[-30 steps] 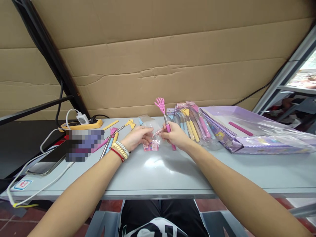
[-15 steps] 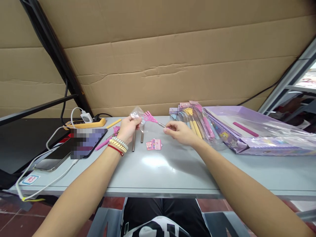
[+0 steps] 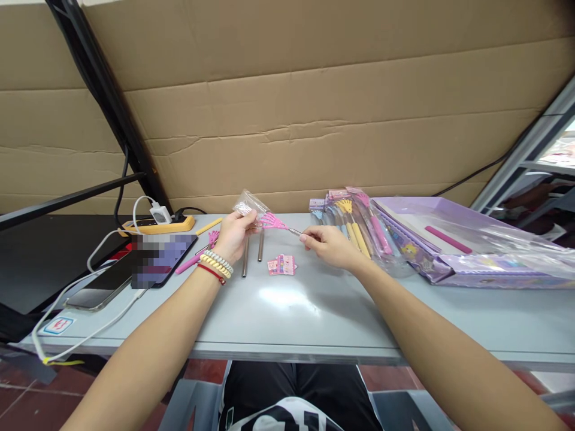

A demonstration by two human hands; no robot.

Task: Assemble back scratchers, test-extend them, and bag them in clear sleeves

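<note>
My left hand [image 3: 238, 233] is closed on a clear plastic bag [image 3: 250, 202], crumpled at the fingertips. A pink back scratcher [image 3: 273, 221], shaped like a small hand on a metal rod, has its finger end at the bag's opening. My right hand [image 3: 330, 244] pinches the rod of this scratcher. Below my left hand lie metal rods [image 3: 245, 257] on the table. Small pink cards [image 3: 282, 264] rest between my hands. Another pink scratcher [image 3: 193, 261] lies left of my left wrist, with a yellow handle [image 3: 209, 225] behind it.
Bagged back scratchers [image 3: 354, 221] in several colours are piled right of my right hand. Beyond them stands a purple box [image 3: 498, 278] holding a magenta handle [image 3: 448, 239]. Phones [image 3: 96, 287], white cables and a yellow power strip [image 3: 171, 225] occupy the left. Cardboard [image 3: 287, 102] backs the table.
The scratcher's pink head has moved slightly down and left, meeting the bag's opening. My right hand has shifted slightly down with the rod. The view has also shifted a little.
</note>
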